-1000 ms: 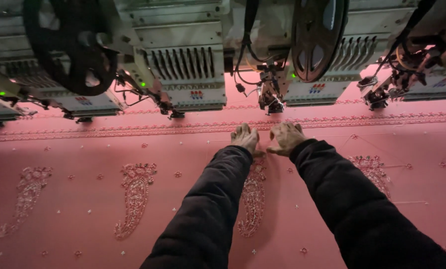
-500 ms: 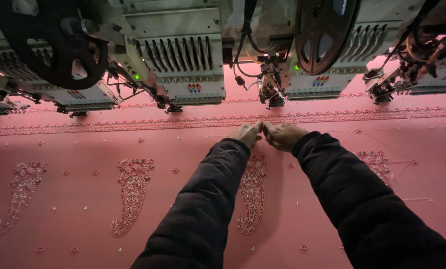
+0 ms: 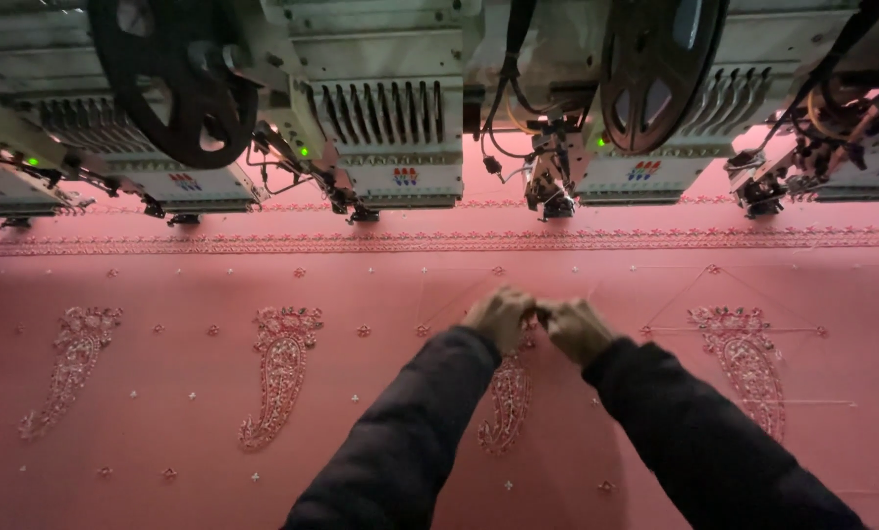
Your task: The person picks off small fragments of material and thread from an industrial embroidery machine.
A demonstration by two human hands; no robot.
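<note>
My left hand [image 3: 499, 316] and my right hand [image 3: 577, 329] are together over the pink fabric [image 3: 380, 393], fingertips meeting above the top of a beaded paisley motif [image 3: 506, 402]. Both hands are curled, fingers pinched close; what they pinch is too small to see, perhaps a thread. Dark sleeves cover both arms. The embroidery head [image 3: 549, 186] with its needle stands behind the hands, apart from them.
A row of embroidery machine heads [image 3: 400, 147] spans the top, with two large black reels [image 3: 179, 79] [image 3: 655, 69]. More paisley motifs [image 3: 280, 373] [image 3: 744, 363] [image 3: 71, 368] lie on the fabric, and a beaded border [image 3: 439, 240] runs below the heads.
Both hands have pulled back toward me from near the border, staying together and curling into a pinch. The view has shifted slightly.
</note>
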